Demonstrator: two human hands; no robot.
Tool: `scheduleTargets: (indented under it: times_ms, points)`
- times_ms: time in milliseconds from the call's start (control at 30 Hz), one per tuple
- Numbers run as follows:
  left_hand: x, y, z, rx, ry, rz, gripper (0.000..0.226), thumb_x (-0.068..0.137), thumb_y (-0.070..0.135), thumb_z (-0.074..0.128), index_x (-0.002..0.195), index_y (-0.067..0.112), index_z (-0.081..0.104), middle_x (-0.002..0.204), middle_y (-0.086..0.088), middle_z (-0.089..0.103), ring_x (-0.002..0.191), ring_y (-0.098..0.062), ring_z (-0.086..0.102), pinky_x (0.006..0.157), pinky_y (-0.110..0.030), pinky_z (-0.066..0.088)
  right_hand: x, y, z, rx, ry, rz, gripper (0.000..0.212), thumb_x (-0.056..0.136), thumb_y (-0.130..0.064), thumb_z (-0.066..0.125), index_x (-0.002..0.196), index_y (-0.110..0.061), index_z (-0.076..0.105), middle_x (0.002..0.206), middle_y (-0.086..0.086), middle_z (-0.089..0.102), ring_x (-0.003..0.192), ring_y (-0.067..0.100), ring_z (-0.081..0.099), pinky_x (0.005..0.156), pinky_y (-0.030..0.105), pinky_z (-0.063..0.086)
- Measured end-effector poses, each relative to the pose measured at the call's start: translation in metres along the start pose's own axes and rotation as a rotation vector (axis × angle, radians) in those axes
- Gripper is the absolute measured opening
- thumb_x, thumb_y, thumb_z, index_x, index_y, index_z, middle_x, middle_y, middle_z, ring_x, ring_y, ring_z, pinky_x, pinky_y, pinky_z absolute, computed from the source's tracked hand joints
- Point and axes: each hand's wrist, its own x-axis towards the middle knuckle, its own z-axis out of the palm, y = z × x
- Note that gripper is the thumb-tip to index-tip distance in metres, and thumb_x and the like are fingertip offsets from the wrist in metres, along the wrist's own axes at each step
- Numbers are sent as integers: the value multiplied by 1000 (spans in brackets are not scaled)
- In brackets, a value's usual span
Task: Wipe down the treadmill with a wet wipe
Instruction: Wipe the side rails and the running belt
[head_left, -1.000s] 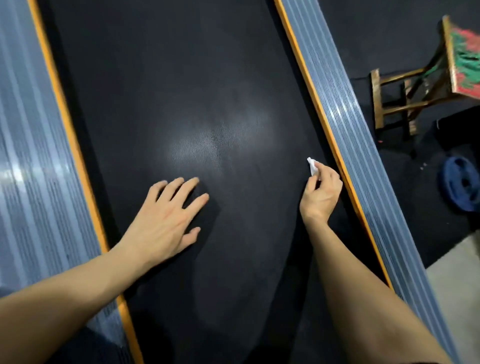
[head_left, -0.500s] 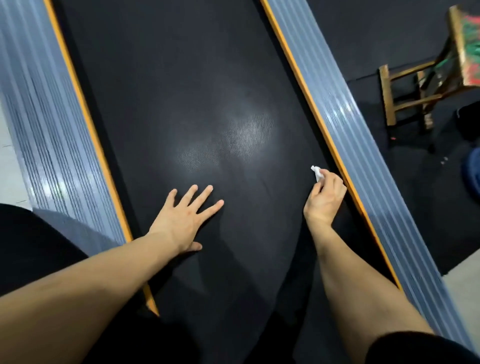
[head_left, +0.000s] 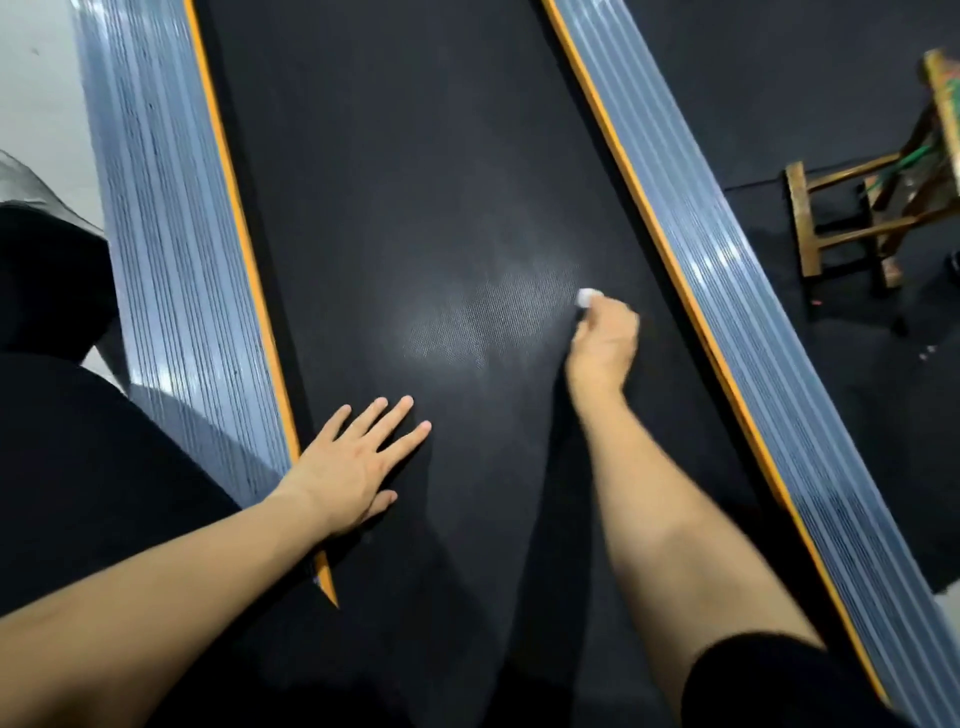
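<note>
The treadmill's black belt (head_left: 395, 182) runs up the middle, with a ribbed grey side rail edged in orange on the left (head_left: 171, 249) and on the right (head_left: 727, 291). My right hand (head_left: 605, 338) is blurred and pinches a small crumpled white wet wipe (head_left: 588, 297) against the belt, right of centre beside a shiny patch. My left hand (head_left: 358, 462) lies flat on the belt near the left rail, fingers spread and straight, holding nothing.
A wooden stool (head_left: 872, 197) stands on the dark floor mat (head_left: 779, 78) to the right of the treadmill. Pale floor (head_left: 36, 93) shows at the far left. My dark clothing (head_left: 78, 441) fills the lower left.
My right hand has slid the wipe from beside the right rail toward the belt's middle and farther up. My left hand stays flat on the belt, now closer to the left rail.
</note>
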Motion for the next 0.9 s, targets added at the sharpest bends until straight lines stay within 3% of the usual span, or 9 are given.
scheduleTargets:
  times_ms: [100, 233, 367, 467, 567, 633, 700, 833, 900]
  points:
    - [0, 0, 0, -7, 13, 8, 91, 102, 55, 45, 157, 33, -24, 168, -4, -25, 158, -28, -10, 127, -50, 4, -63, -59, 36, 272, -220, -382, 11, 84, -15, 60, 84, -11, 70, 79, 12, 63, 77, 20, 57, 75, 42, 49]
    - [-4, -1, 1, -31, 36, 15, 86, 104, 54, 42, 158, 33, -21, 168, -3, -24, 158, -28, -12, 126, -48, -1, -68, -52, 31, 23, -241, -926, 31, 93, -13, 50, 116, -17, 71, 116, 1, 71, 99, 22, 60, 90, 30, 48]
    - [-3, -2, -1, -41, 17, 16, 86, 104, 52, 44, 160, 33, -19, 168, -2, -27, 158, -26, -13, 127, -47, 0, 17, 27, -22, -357, -142, -545, 28, 94, -25, 47, 102, -17, 73, 102, 4, 70, 96, 20, 62, 82, 30, 47]
    - [-1, -3, 0, -37, 9, 11, 87, 104, 51, 46, 160, 35, -19, 168, -1, -27, 158, -26, -12, 127, -46, 1, 54, 63, -40, -331, -16, -150, 27, 94, -5, 48, 104, -9, 73, 88, 11, 67, 84, 28, 61, 69, 29, 37]
    - [-2, -4, 0, -52, 5, 12, 88, 103, 50, 48, 160, 36, -18, 168, -1, -26, 158, -26, -11, 128, -46, 3, 21, 16, -15, -238, 49, 66, 32, 95, -11, 44, 104, -14, 74, 89, 18, 67, 85, 37, 61, 70, 41, 43]
    - [-1, -4, -2, -52, 1, 13, 89, 102, 51, 50, 160, 36, -16, 169, -2, -25, 158, -26, -10, 128, -46, 4, -26, -28, 15, 30, -49, -3, 29, 85, -27, 49, 90, -12, 73, 76, 6, 64, 73, 23, 60, 67, 40, 45]
    - [-1, -5, -3, -40, -38, 27, 93, 100, 51, 53, 161, 35, -16, 168, -3, -25, 158, -27, -11, 128, -47, 4, -87, -71, 43, 270, -171, -267, 22, 81, -27, 54, 78, -13, 70, 73, -1, 60, 67, 19, 53, 68, 45, 50]
    - [-9, -23, -12, 31, -161, 114, 93, 101, 49, 53, 161, 35, -16, 168, -2, -27, 158, -27, -11, 128, -46, 5, -123, -90, 37, 184, -231, -882, 33, 86, -4, 56, 114, -10, 72, 112, 4, 72, 96, 22, 62, 91, 32, 52]
    - [-13, -41, -19, 89, -133, 117, 84, 103, 47, 47, 161, 39, -12, 170, -1, -21, 159, -27, -4, 127, -45, 9, -84, -69, 26, 131, -149, -774, 28, 88, -13, 56, 108, -16, 75, 107, -2, 74, 102, 10, 62, 92, 21, 47]
